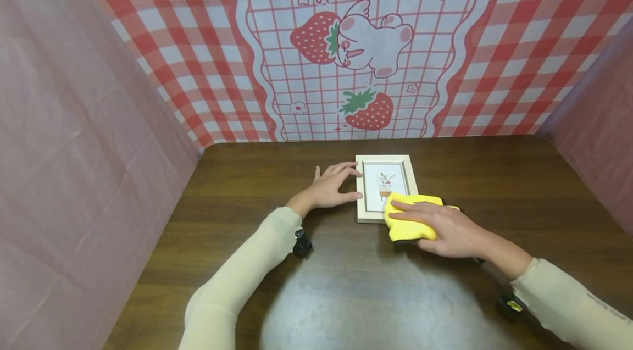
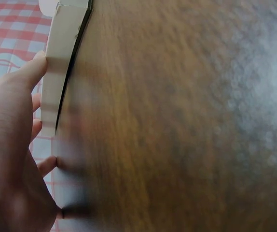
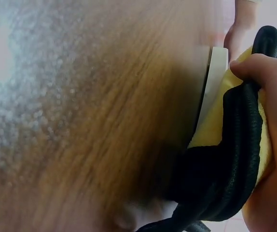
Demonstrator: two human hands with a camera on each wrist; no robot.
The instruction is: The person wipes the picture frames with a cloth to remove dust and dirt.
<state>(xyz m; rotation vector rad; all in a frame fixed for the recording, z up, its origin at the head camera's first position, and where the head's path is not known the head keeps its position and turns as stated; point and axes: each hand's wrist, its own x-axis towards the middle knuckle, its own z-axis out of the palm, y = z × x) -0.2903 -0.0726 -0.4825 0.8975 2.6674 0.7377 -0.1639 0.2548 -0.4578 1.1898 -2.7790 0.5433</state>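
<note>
Watching the head view, I've got the pale picture frame (image 1: pixel 384 175) right of centre on the brown surface (image 1: pixel 346 289), long axis running roughly up and down. My left hand (image 1: pixel 330 188), fingers spread, touches the left border, so the frame lies just right of those fingers. Over at lower right, my right hand (image 1: pixel 452 231) grips the yellow cloth (image 1: pixel 404 231) across the frame's corner; the uncovered print lies up and left of it.
</note>
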